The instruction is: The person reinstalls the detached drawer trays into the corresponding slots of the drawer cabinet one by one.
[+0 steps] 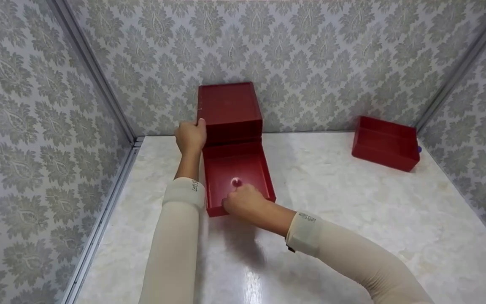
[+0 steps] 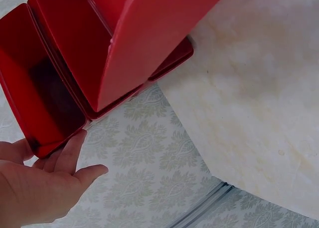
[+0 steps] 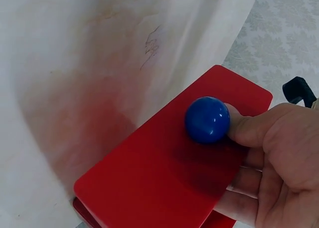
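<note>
A red drawer cabinet (image 1: 230,103) stands against the back wall. My left hand (image 1: 191,136) grips its left edge; in the left wrist view the fingers of that hand (image 2: 45,183) bend about a corner of the red casing. A red drawer (image 1: 236,169) sticks out from the cabinet's lower front. At its front panel is my right hand (image 1: 246,204), seen close in the right wrist view. There the thumb lies against the blue knob (image 3: 207,119) on the red panel (image 3: 159,163), and the other fingers go behind the panel, pinching it.
Another red drawer (image 1: 386,143) lies apart at the back right, with a bit of blue knob (image 1: 419,149) at its side. Patterned walls (image 1: 268,55) enclose the pale table (image 1: 323,185) on the left, back and right.
</note>
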Tool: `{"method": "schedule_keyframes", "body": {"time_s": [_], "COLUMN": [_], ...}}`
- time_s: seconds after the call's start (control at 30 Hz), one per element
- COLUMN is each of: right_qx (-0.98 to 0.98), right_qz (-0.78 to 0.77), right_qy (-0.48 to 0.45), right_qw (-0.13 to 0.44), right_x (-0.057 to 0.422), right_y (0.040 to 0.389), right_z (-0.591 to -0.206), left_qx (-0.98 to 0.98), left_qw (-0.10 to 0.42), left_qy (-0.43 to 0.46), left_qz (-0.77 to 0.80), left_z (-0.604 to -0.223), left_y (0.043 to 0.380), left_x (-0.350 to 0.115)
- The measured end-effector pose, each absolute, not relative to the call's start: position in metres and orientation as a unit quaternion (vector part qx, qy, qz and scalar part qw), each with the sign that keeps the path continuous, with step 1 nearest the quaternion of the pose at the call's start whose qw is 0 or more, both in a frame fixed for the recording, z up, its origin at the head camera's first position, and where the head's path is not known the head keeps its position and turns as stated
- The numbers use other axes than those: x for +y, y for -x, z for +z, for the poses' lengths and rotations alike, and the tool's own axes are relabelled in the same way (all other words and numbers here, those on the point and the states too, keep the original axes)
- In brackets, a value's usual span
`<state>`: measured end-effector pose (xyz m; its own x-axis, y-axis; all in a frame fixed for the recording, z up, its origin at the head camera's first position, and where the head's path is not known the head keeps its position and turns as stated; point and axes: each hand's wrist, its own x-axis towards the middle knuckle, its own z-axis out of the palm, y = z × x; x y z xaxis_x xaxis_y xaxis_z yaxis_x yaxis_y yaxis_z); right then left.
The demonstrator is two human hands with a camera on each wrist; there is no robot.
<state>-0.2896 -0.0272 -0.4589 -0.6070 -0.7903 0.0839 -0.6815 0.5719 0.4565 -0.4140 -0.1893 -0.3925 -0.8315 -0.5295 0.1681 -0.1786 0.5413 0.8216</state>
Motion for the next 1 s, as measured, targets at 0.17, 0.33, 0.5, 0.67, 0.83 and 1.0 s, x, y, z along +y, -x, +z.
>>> {"method": "schedule_keyframes", "body": {"time_s": [0.17,0.33,0.5,0.67,0.83,1.0], "right_qx": [-0.881,-0.890,-0.887,-0.836,-0.708,-0.612], "right_qz": [-0.202,-0.177,-0.105,-0.077,-0.072,-0.099], "right_qy": [-0.402,-0.371,-0.329,-0.381,-0.521,-0.592], "right_qw": [0.148,0.197,0.306,0.388,0.472,0.516], "right_x": [-0.025,-0.021,-0.018,-0.008,0.008,0.029], "right_y": [0.297,0.306,0.316,0.316,0.306,0.301], "right_z": [-0.459,-0.464,-0.472,-0.478,-0.499,-0.531], "left_qx": [-0.856,-0.857,-0.858,-0.855,-0.857,-0.854], "left_qw": [0.203,0.200,0.204,0.207,0.200,0.193], "left_qy": [-0.206,-0.209,-0.206,-0.205,-0.206,-0.210], "left_qz": [-0.429,-0.427,-0.424,-0.428,-0.428,-0.436], "left_z": [-0.392,-0.392,-0.392,-0.391,-0.391,-0.391], "left_y": [0.414,0.415,0.415,0.415,0.414,0.414], "left_x": [-0.188,-0.189,-0.189,-0.189,-0.189,-0.187]}}
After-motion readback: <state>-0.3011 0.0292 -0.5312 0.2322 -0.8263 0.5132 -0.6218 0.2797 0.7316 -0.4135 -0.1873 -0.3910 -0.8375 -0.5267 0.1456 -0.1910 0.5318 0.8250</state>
